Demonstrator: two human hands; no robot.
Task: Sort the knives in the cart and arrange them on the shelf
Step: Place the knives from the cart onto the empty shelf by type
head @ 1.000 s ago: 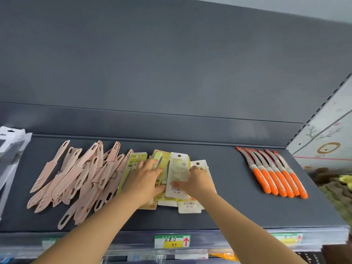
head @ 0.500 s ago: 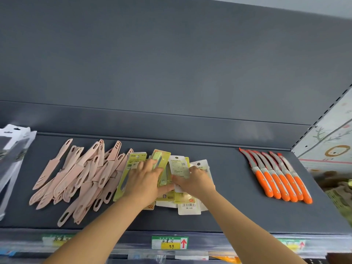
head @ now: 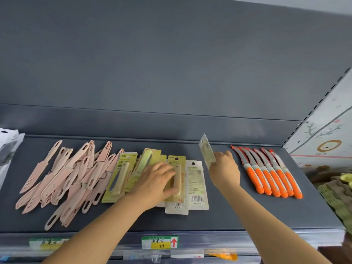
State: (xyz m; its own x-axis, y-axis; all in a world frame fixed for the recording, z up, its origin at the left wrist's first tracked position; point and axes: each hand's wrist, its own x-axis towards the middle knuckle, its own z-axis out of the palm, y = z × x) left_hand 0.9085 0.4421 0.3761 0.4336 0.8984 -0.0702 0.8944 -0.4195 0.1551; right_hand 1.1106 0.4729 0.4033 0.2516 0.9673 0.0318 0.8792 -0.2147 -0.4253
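While held clear of the shelf (head: 219,216), one carded knife (head: 207,154) stands tilted on edge, its pale yellow-green card blurred; right hand (head: 224,172) pinches its lower end. At its 8 o'clock is the carded knife pile (head: 122,176): yellow-green fronts, white barcode backs, overlapping flat. Left hand (head: 156,180) rests on the pile, fingers straight, gripping nothing. Pink sheathed knives (head: 62,178) are heaped at the pile's 9 o'clock, touching it. Orange-handled knives (head: 270,180) sit in a neat row at right hand's 3 o'clock, blades toward 11 o'clock. Price tag (head: 160,242) on the shelf's front edge, 6 o'clock.

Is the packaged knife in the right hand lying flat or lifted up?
Lifted: the right hand grips the packaged knife tilted upright, clear of the shelf.
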